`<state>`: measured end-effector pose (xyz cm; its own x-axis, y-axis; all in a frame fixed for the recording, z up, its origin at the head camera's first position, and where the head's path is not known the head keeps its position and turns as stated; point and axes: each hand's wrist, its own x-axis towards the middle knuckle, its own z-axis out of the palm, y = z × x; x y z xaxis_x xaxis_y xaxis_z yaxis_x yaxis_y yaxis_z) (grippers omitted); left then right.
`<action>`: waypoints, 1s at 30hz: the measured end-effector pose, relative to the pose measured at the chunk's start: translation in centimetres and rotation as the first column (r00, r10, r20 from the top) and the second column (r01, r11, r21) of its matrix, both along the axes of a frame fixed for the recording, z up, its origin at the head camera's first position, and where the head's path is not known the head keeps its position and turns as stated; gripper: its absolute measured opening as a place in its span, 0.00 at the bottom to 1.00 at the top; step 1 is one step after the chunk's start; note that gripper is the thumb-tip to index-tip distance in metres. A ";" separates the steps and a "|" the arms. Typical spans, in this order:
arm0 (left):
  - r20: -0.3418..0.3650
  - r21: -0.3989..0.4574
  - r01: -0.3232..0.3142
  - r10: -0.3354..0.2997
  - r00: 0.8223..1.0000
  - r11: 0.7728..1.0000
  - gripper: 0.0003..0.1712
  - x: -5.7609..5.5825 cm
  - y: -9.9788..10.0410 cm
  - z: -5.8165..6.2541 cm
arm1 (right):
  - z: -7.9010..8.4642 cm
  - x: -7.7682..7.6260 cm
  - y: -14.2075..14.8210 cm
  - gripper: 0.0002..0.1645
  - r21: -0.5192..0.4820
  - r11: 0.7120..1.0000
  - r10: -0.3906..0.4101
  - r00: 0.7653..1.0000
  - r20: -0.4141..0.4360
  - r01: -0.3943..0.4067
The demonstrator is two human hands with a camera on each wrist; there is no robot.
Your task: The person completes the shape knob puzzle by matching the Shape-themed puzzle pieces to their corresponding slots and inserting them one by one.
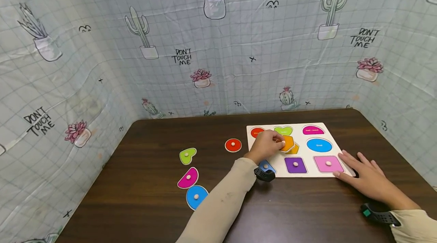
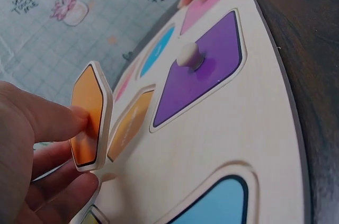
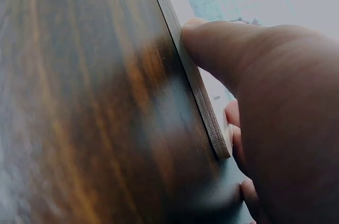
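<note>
My left hand (image 1: 267,145) pinches an orange hexagon puzzle piece (image 1: 288,143) between thumb and fingers. In the left wrist view the piece (image 2: 87,102) is tilted up on edge, just over the orange hexagon recess (image 2: 130,123) of the white puzzle board (image 1: 297,133). The fingers hide its knob. At the board's near right corner my right hand (image 1: 367,174) rests with fingers extended; its thumb (image 3: 217,44) touches the near edge. Knobbed purple square (image 1: 295,159) and pink rectangle (image 1: 321,164) pieces sit in the board. A blue piece (image 1: 264,165) is partly covered by my left wrist.
Left of the board lie a red circle piece (image 1: 233,145), a green heart (image 1: 187,156), a magenta half round (image 1: 188,178) and a blue oval (image 1: 196,197), partly behind my left sleeve. A patterned cloth (image 1: 232,83) encloses the dark wooden table (image 1: 143,205).
</note>
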<state>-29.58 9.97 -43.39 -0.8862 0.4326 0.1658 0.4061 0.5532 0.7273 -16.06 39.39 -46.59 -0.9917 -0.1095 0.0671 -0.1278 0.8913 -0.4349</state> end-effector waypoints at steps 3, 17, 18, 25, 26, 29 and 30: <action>-0.027 -0.017 0.010 -0.011 1.000 1.000 0.04 -0.1 0.2 -0.2 | 0.0 0.1 -0.1 0.47 0.002 1.000 0.000 1.000 -0.001 0.000; -0.083 -0.147 0.059 -0.071 0.994 0.987 0.03 -0.7 1.3 -0.2 | 0.1 0.2 -0.2 0.46 0.001 1.000 0.002 1.000 -0.017 -0.002; -0.080 -0.156 0.061 -0.074 0.994 0.986 0.03 -0.7 1.3 -0.2 | 0.0 0.2 -0.2 0.47 0.002 1.000 0.002 1.000 -0.018 -0.002; -0.095 -0.174 0.087 -0.104 0.990 0.981 0.03 -0.9 1.6 -0.5 | -0.1 0.3 -0.2 0.47 0.002 1.000 -0.004 1.000 -0.024 0.004; -0.098 -0.174 0.089 -0.108 0.989 0.981 0.03 -1.0 1.6 -0.5 | 0.0 0.3 -0.1 0.47 0.004 1.000 -0.004 1.000 -0.024 0.004; -0.105 -0.172 0.095 -0.114 0.988 0.981 0.04 -1.0 1.6 -0.6 | 0.1 0.3 -0.1 0.47 0.005 1.000 -0.004 1.000 -0.022 0.004; -0.110 -0.173 0.096 -0.116 0.987 0.980 0.04 -1.1 1.7 -0.7 | 0.1 0.3 -0.1 0.47 0.005 1.000 -0.004 1.000 -0.023 0.004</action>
